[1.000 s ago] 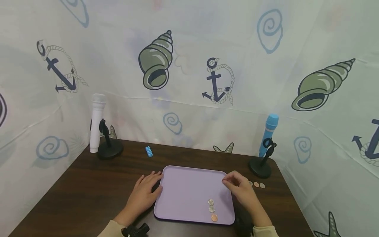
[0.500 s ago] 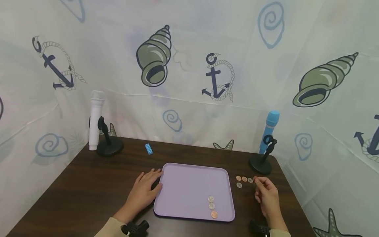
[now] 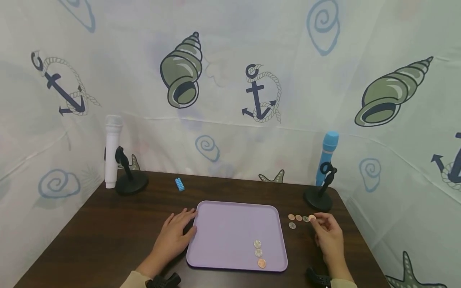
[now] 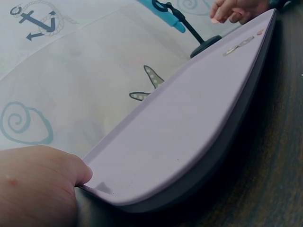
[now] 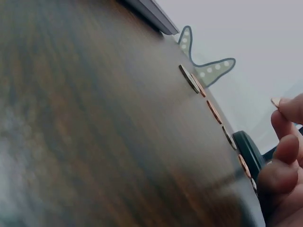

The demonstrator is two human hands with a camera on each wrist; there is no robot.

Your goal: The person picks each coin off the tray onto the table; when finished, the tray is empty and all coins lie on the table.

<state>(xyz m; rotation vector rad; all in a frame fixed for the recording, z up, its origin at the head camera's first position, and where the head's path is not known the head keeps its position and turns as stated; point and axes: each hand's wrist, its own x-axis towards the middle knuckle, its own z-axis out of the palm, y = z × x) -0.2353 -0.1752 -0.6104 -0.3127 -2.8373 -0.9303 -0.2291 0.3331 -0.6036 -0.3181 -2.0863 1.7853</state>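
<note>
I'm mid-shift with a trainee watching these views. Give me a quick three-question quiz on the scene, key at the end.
1. Multiple choice: what does the right hand hold? A) a microphone; B) a copper-coloured coin; C) nothing.
2. True or false: the blue brick lies inside the purple tray.
3. Count: how many coins lie on the tray, and in what colours?

Key:
1. B, pinched in its fingers.
2. False: the brick is on the table, beyond the tray's far edge and to the left.
3. Three: two silver-coloured, one copper-coloured.
</note>
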